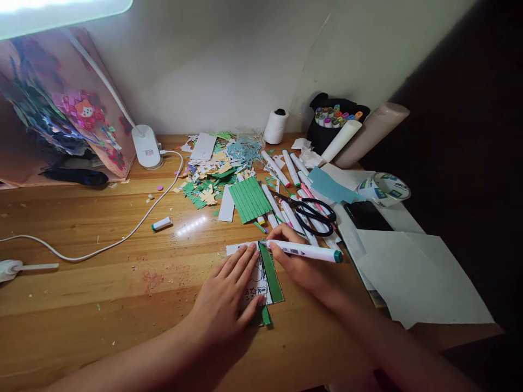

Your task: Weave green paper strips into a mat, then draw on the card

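Note:
My left hand (pixel 229 286) lies flat on a white card (pixel 256 275) with black line drawings, its fingers stretched out. Along the card's right side runs a green strip (pixel 273 275). In my right hand (pixel 300 267) is a white marker (pixel 304 250) with a green end, its tip at the top of the green strip. A small green piece (pixel 266 316) sticks out below the card. Just beyond my hands is a green card with ridged lines (pixel 250 199). Black-handled scissors (pixel 314 215) rest on several markers nearby. A loose marker cap (pixel 162 224) lies to the left.
A heap of paper scraps (pixel 216 174) lies at the back. Behind it stands a white thread spool (pixel 276 127). At the right are a black marker holder (pixel 322 133), a tape roll (pixel 384 189), a phone (pixel 368 216) and paper sheets (pixel 420 277). A white cable (pixel 134 231) crosses the table's left side.

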### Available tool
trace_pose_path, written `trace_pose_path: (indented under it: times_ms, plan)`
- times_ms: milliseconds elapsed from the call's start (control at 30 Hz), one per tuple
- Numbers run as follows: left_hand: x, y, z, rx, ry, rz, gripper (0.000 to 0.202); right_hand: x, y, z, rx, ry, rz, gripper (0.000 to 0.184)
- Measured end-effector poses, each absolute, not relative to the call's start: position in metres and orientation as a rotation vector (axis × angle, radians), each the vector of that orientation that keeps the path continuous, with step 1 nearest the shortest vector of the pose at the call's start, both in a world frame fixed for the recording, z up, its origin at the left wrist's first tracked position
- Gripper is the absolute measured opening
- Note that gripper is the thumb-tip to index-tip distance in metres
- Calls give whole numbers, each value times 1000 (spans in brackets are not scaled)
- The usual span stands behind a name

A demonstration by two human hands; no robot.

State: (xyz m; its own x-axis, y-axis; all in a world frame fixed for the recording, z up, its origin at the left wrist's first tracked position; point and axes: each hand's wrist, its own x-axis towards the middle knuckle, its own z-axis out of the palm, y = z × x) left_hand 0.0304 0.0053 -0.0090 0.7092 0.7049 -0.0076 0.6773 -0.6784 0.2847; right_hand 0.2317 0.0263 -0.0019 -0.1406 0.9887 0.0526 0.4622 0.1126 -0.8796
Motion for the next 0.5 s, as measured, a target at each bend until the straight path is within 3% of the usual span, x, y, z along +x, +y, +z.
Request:
trace_pose_path:
  times_ms: [500]
  plan:
    - [32, 6, -9, 2660, 1090, 158, 65, 233, 26, -3, -1431, -1687, 967, 4]
